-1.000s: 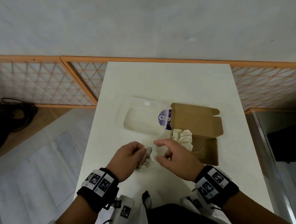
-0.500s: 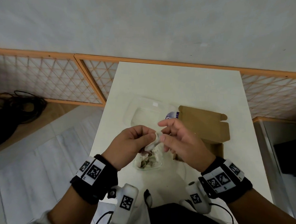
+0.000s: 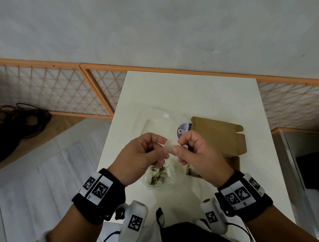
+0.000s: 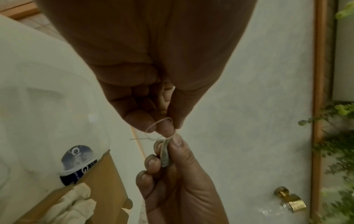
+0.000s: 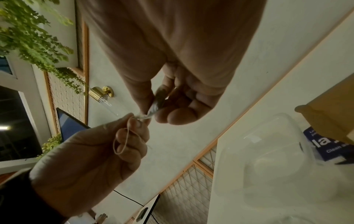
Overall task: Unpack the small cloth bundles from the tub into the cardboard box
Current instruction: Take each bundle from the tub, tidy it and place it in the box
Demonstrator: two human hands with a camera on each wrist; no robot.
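Note:
I hold a small pale cloth bundle point(image 3: 171, 147) in the air between both hands, above a little clear tub point(image 3: 148, 181) that has several bundles in it. My left hand point(image 3: 162, 150) pinches the bundle's thin string point(image 4: 153, 127), which loops over its fingers point(image 5: 122, 141). With thumb and fingers, my right hand point(image 3: 177, 147) pinches the flat cloth point(image 4: 165, 153) itself. An open cardboard box point(image 3: 219, 137) lies to the right, partly hidden by my right hand. White cloth bundles point(image 4: 74, 203) lie inside it.
A larger clear plastic container point(image 3: 158, 124) with a blue label point(image 3: 184, 130) lies behind the hands, touching the box. The white table point(image 3: 190, 94) is narrow, with lattice screens point(image 3: 54, 92) behind it. Black cables point(image 3: 19, 122) lie on the floor at left.
Both hands have risen from the little tub on the table. The left brought a bundle up, and the right hand closed in and pinched its cloth.

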